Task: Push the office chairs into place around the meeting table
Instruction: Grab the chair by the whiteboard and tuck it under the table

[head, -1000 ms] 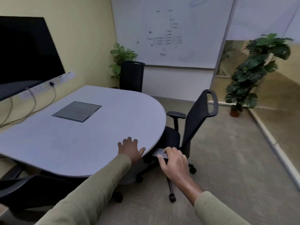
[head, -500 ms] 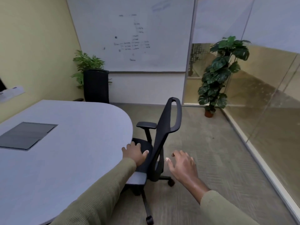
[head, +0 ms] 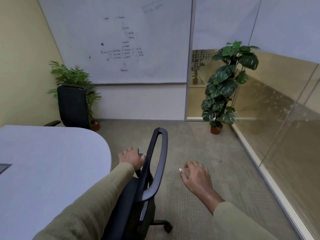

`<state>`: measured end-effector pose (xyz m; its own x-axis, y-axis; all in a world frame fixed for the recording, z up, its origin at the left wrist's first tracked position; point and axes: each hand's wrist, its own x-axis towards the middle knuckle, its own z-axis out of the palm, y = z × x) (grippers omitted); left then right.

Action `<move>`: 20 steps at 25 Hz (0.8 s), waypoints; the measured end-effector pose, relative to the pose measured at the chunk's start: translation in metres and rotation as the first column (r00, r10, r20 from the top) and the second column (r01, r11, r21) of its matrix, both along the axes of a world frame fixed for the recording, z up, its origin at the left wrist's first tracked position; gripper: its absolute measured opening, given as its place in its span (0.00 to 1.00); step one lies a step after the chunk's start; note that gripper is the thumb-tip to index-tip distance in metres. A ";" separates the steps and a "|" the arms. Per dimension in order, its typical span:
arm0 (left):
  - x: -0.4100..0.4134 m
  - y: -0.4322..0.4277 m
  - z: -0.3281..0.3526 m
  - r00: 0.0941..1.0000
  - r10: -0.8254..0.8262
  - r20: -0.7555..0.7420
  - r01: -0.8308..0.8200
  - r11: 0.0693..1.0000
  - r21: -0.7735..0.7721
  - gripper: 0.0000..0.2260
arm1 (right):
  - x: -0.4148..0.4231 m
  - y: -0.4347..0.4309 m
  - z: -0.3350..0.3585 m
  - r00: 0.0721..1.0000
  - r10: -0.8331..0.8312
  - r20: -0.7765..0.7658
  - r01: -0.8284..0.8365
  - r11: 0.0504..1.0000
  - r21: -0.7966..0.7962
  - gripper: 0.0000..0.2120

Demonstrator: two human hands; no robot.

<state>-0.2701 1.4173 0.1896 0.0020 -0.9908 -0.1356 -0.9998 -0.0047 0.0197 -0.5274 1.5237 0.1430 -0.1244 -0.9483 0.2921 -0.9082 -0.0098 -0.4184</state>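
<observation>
A black office chair (head: 163,153) stands at the rounded end of the grey meeting table (head: 52,161), seen edge-on, its seat beside the table's rim. My left hand (head: 132,157) is curled over the chair's armrest, with the thumb against the backrest frame. My right hand (head: 197,177) hovers to the right of the backrest with fingers apart, touching nothing. A second black chair (head: 72,104) stands at the table's far side, near the corner.
A whiteboard (head: 121,40) covers the far wall. A potted palm (head: 72,77) stands behind the second chair and a tall potted plant (head: 226,84) in the right corner. A glass wall (head: 277,127) runs along the right. Carpet (head: 199,144) lies between chair and glass.
The view has swung right and closer to the chair. My left hand went from the table's edge to the chair's armrest. My right hand came off the seat and now hangs free.
</observation>
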 end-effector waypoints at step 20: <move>-0.132 -0.336 -0.008 0.888 0.440 -0.132 -0.437 0.898 0.050 0.30 | -0.191 -0.411 0.001 0.937 0.347 -0.030 -0.345 0.937 0.060 0.16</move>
<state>-0.4025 1.0818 0.1819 0.4159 -0.8906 -0.1840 -0.8833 -0.4437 0.1511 -0.7184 1.1128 0.1435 0.2248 -0.9448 0.2385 -0.8684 -0.3052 -0.3908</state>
